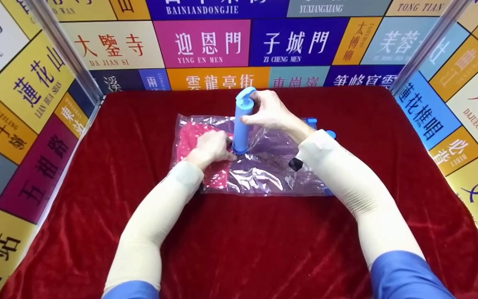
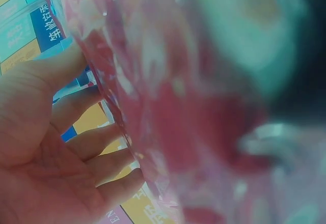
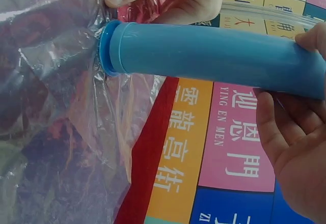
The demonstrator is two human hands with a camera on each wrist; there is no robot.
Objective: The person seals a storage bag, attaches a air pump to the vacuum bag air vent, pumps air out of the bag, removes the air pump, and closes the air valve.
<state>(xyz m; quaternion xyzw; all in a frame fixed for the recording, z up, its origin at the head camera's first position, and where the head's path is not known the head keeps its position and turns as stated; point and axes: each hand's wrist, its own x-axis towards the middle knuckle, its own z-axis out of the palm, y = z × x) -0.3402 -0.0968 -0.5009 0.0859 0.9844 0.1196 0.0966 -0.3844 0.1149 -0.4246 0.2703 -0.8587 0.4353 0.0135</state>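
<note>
A blue hand pump (image 1: 242, 126) stands upright on a clear plastic storage bag (image 1: 259, 178), its round foot against the film. My right hand (image 1: 270, 110) grips the upper barrel, below the hooked blue handle; in the right wrist view the fingers (image 3: 272, 127) curl about the barrel. Red cloth with white spots (image 1: 216, 180) lies inside the bag's left part. Over that cloth rests my left hand (image 1: 210, 147), its thumb next to the pump's foot. In the left wrist view its fingers (image 2: 84, 107) are loosely extended against the bag.
Dark red velvet (image 1: 239, 236) covers the table beneath the bag. Blue plastic pieces (image 1: 311, 121) show at the bag's right end, partly behind my right forearm. A small black block (image 1: 295, 164) appears beside that sleeve. Panels with lettering (image 1: 206, 43) enclose the back and sides.
</note>
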